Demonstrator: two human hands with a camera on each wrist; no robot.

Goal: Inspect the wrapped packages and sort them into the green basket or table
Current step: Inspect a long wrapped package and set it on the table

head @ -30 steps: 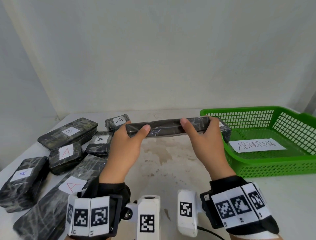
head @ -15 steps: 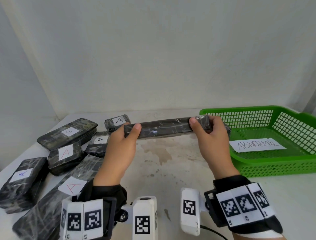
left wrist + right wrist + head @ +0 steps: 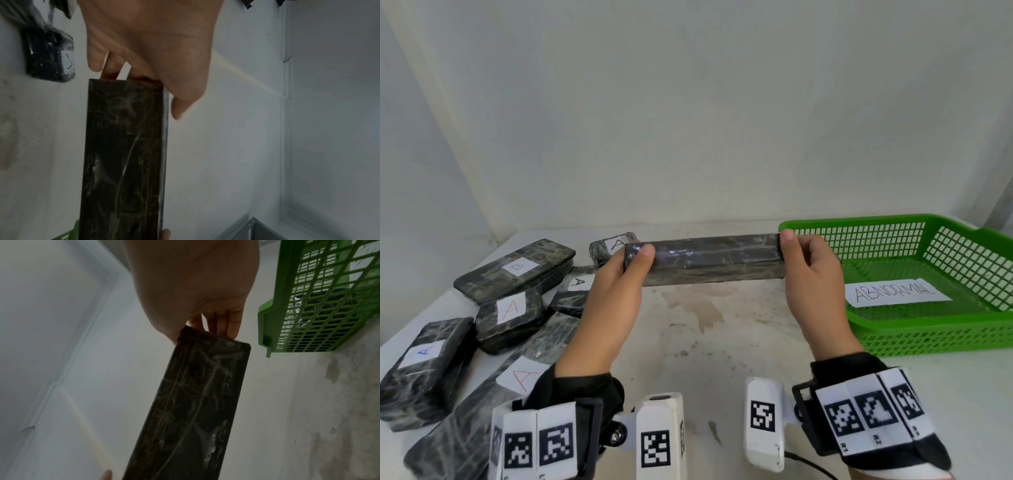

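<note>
Left hand and right hand each pinch one end of long wrapped package, held level above table, beside green basket. Film looks slick, body rigid: keep your end grips.

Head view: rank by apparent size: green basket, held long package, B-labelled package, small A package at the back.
1. green basket
2. held long package
3. B-labelled package, though perspective makes this close
4. small A package at the back, partly hidden
</note>
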